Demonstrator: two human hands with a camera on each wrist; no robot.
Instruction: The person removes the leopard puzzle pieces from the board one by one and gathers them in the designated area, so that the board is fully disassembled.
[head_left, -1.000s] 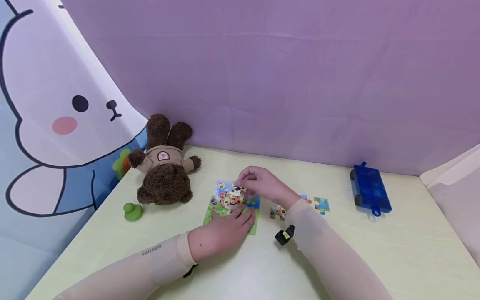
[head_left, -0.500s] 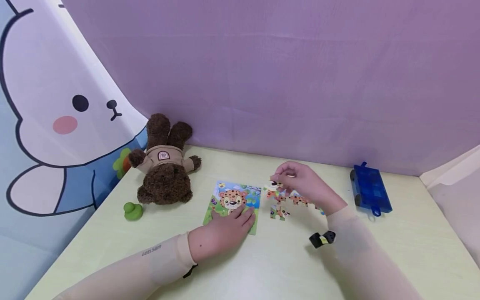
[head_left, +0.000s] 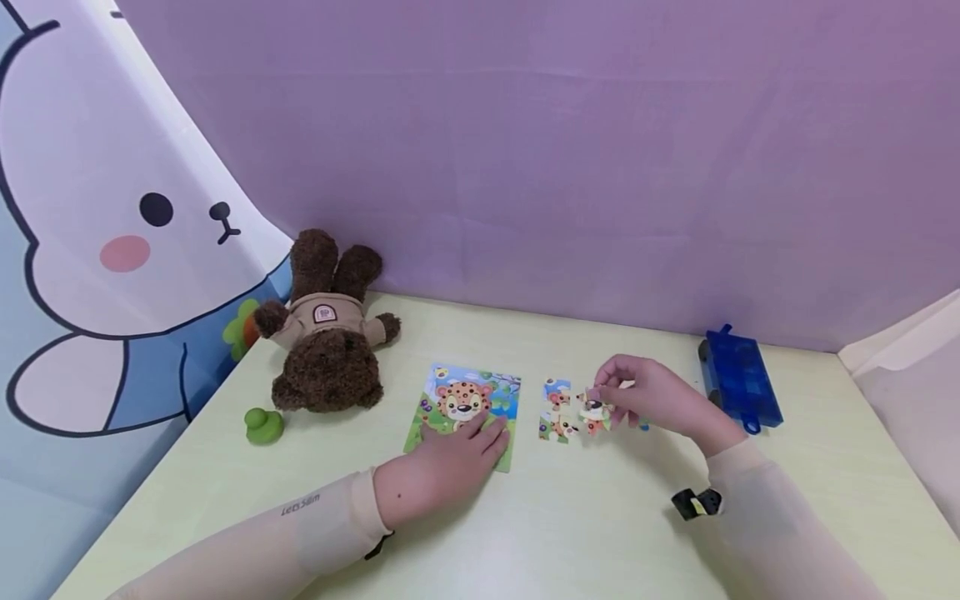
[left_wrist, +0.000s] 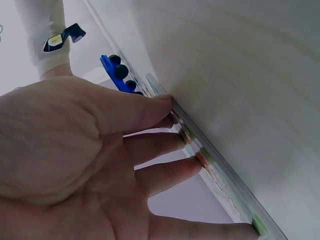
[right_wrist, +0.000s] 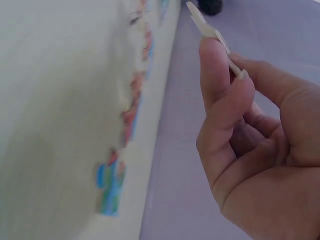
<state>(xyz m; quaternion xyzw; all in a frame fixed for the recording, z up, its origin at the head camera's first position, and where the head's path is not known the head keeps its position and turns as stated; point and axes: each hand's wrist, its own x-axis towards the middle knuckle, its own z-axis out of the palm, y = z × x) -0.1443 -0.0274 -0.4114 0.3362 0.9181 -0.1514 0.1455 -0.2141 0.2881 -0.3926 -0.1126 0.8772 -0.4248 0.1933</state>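
Cloth (head_left: 67,175) printed with a white cartoon animal hangs beyond the left edge of the desk (head_left: 570,542). Near that edge sits a green toy duck (head_left: 264,426). A brown teddy bear (head_left: 330,367) lies by the far left corner, legs toward the far edge and head toward the person; both toys seem set aside so the middle is free for handwork.

Farther right, a leopard picture card (head_left: 441,387) lies a little left of the desk's middle, its picture upright for the person. The left hand (head_left: 448,467) rests on its near part, fingers straight and spread, touching the card without wrapping round it, probably to stop it sliding. Just right of the card lie loose puzzle pieces (head_left: 553,431), printed side up, presumably so the pictures can be compared; some are partly hidden under the right hand (head_left: 652,398). That hand pinches one puzzle piece (right_wrist: 204,22) between thumb and fingertip, probably by its rim so the print stays visible. A blue toy cart (head_left: 744,379) stands toward the far right corner, apart from the pieces.

Of writing, the left sleeve (head_left: 337,510) reads something like "LetsSlim". The bear's shirt has a badge (head_left: 325,313) too small to read. The right wrist's black band (head_left: 697,504) bears a yellow label, also illegible.
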